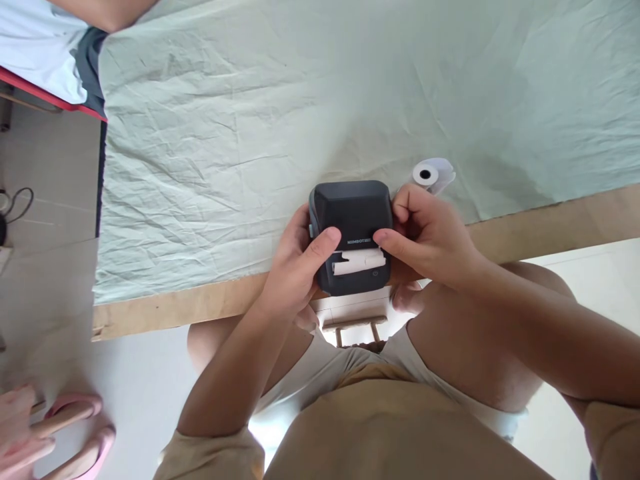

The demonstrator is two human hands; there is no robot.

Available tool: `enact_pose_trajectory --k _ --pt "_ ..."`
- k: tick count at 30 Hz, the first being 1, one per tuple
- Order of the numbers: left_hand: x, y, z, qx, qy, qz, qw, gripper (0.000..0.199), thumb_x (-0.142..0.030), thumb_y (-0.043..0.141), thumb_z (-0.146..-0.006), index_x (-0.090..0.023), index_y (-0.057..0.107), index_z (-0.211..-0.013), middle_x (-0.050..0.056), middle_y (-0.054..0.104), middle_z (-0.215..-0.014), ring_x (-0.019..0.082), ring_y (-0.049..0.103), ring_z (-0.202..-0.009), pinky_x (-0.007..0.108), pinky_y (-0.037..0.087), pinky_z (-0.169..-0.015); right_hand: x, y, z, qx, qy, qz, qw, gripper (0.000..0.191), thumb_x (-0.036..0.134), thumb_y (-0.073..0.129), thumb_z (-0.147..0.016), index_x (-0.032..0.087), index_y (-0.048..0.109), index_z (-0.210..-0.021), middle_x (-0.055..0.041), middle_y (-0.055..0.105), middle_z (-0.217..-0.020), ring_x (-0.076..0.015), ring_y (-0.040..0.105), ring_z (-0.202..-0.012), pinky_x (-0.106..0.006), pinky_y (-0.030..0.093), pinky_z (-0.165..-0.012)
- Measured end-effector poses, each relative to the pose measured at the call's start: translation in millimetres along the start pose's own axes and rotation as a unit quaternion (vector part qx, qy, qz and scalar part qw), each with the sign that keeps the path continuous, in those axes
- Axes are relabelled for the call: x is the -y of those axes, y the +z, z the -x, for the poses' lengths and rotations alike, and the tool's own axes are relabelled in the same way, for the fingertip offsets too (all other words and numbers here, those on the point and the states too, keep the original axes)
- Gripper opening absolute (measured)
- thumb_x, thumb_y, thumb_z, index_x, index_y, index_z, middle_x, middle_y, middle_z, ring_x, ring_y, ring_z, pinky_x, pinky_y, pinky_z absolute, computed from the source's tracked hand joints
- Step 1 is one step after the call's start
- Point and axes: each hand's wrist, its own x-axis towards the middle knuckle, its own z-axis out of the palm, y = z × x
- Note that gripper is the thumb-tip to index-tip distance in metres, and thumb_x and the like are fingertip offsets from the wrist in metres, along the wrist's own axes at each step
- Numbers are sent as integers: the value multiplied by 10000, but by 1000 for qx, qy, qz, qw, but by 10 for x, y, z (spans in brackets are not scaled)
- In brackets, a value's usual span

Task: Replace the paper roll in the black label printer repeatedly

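A small black label printer (353, 207) with rounded corners is held between both hands above the table's front edge. Torn-edged white paper (357, 263) sticks out of its slot, and a power mark shows near its lower right. My left hand (300, 260) wraps round the printer's left side, thumb on the top face. Along the right side, my right hand (427, 230) has its thumb on the lid by the printed brand name and its fingers curled at the edge. Just beyond my right hand, a white paper roll (425, 173) with a dark core lies with its end loose.
A wrinkled pale green cloth (240, 147) covers the table, whose bare wooden edge (170, 305) runs along the front. Another person's arm (107, 10) reaches in at the upper left. Feet in pink slippers (95, 453) stand on the floor at lower left.
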Motion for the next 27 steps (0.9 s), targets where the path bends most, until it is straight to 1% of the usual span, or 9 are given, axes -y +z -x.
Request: enact_pose_trajectory --k 4,7,9,14,17,20,22,24,27 --pt "6 18 -20 1 16 -6 1000 561 -613 991 -860 -220 760 -1188 121 870 -1162 388 875 -1109 440 734 -833 -36 -11 -36 26 24 -17 999 527 410 871 -912 272 370 -826 83 406 -652 -84 331 -540 -259 280 -485" --pt "17 15 -29 -3 27 -1 1000 562 -613 981 -872 -231 757 -1218 121 865 -1229 394 867 -1175 465 739 -912 -41 -8 -60 31 26 -17 999 525 411 875 -912 272 376 -825 82 403 -659 -88 322 -556 -262 277 -490" --pt "25 11 -33 -1 31 -1 1000 548 -600 970 -892 -240 750 -1241 114 862 -1264 379 859 -1211 452 740 -936 -39 -3 -70 29 23 -14 999 516 417 864 -916 271 379 -817 81 397 -664 -89 309 -563 -267 270 -497" --pt "60 -14 -50 7 44 -2 999 489 -565 930 -952 -251 755 -1284 93 869 -1267 330 847 -1241 393 735 -934 -16 13 -76 16 21 -1 1000 500 422 841 -899 275 372 -808 90 365 -653 -91 282 -566 -277 253 -517" --pt "89 -40 -66 10 60 5 998 492 -610 889 -978 -277 776 -1322 81 857 -1342 332 803 -1366 405 709 -1049 -18 26 -67 6 22 5 1000 462 413 817 -915 272 390 -813 88 362 -657 -95 280 -578 -275 256 -532" --pt "112 -52 -94 -17 71 18 997 463 -661 829 -1008 -288 802 -1279 62 848 -1389 316 754 -1455 399 665 -1149 -48 34 -42 -4 31 5 1000 414 429 754 -986 269 407 -828 74 399 -660 -104 342 -577 -275 286 -541" --pt "121 -49 -116 -50 56 22 997 431 -657 822 -1009 -269 810 -1198 62 870 -1317 322 760 -1446 408 668 -1149 -73 32 -19 3 41 -6 999 415 452 739 -1012 271 402 -850 63 467 -671 -111 415 -578 -276 328 -549" --pt "125 -38 -133 -82 36 28 996 443 -673 827 -994 -246 808 -1111 70 892 -1161 345 791 -1391 437 696 -1103 -90 24 1 19 45 -19 999 415 449 765 -997 273 409 -875 57 528 -696 -114 466 -587 -276 366 -553" --pt "115 -11 -140 -105 24 40 993 452 -672 862 -959 -227 805 -1022 59 874 -950 352 855 -1232 464 730 -1016 -90 7 8 29 35 -24 999 408 396 808 -952 275 425 -884 68 529 -697 -99 446 -573 -269 355 -528"
